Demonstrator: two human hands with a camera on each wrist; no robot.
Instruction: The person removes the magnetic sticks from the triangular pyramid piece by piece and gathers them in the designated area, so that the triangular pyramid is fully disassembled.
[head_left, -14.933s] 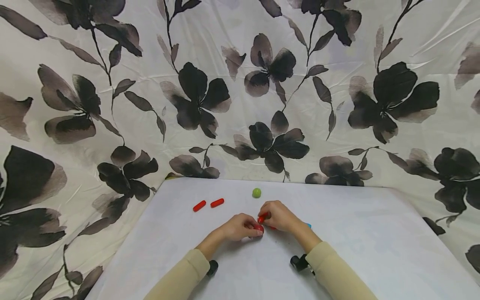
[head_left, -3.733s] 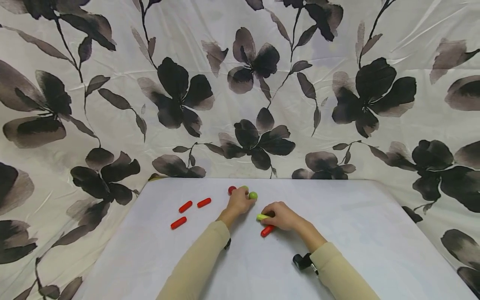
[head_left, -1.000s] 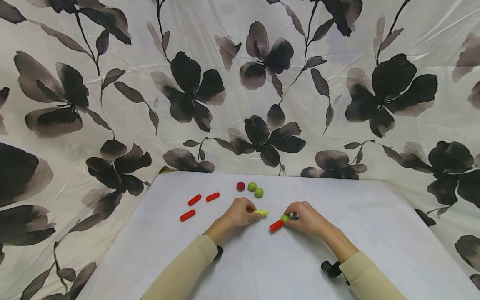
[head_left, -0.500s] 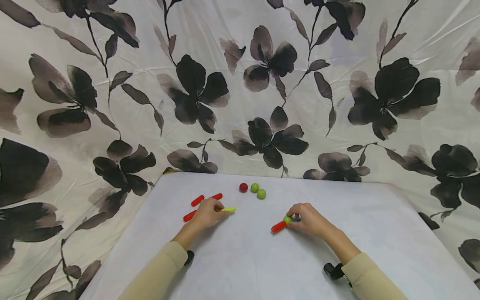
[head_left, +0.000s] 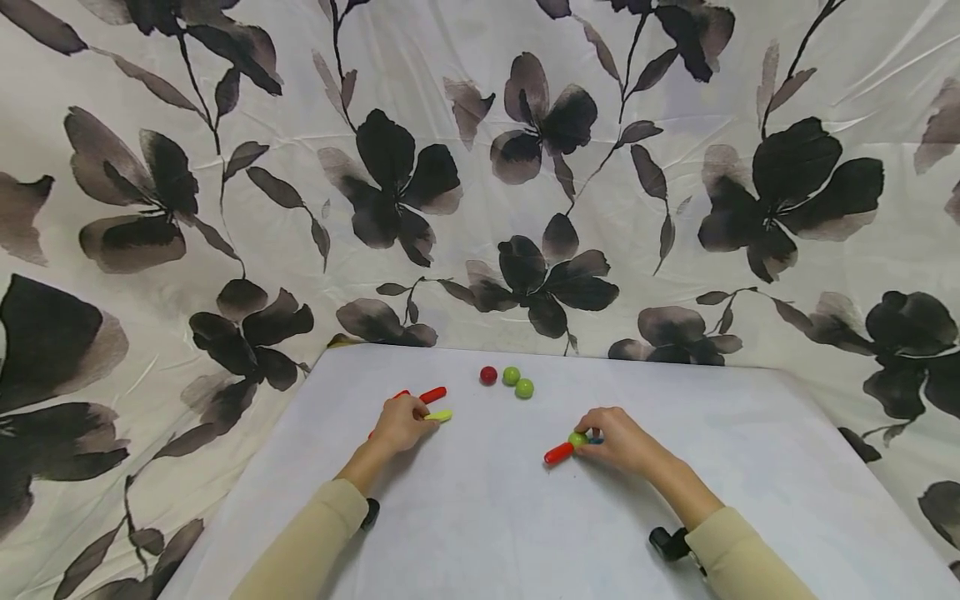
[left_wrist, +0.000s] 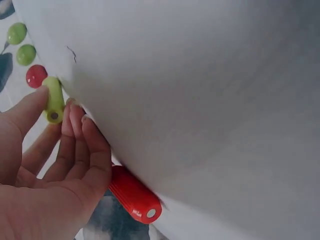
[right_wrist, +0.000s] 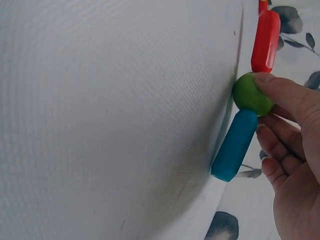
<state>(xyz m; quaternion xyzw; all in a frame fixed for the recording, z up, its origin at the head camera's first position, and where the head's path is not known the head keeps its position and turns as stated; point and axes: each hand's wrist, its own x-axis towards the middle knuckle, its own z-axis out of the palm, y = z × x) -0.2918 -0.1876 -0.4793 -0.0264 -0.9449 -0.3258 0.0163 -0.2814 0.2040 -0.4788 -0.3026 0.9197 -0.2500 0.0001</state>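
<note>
My left hand [head_left: 400, 427] pinches a yellow-green magnetic rod [left_wrist: 54, 97] between thumb and fingers, at the left of the table. Beside it lie red magnetic rods: one red rod [head_left: 432, 395] shows whole just behind the fingers, the others mostly hidden by the hand. At right of centre, my right hand [head_left: 618, 440] pinches a green ball [right_wrist: 248, 95] between thumb and fingers. A red rod [right_wrist: 266, 42] meets the ball on one side and a blue rod [right_wrist: 235, 145] on the other, forming a bent chain.
Toward the back of the white table [head_left: 480, 533] sit a dark red ball [head_left: 488, 376] and two green balls, one green ball [head_left: 512, 376] touching or close to the other [head_left: 524, 388]. A floral cloth [head_left: 450, 208] hangs behind the table's far edge.
The yellow-green rod, earlier in my right hand, is now in my left, which has moved left to the red rods. My right hand now holds the ball chain, nearly still lately.
</note>
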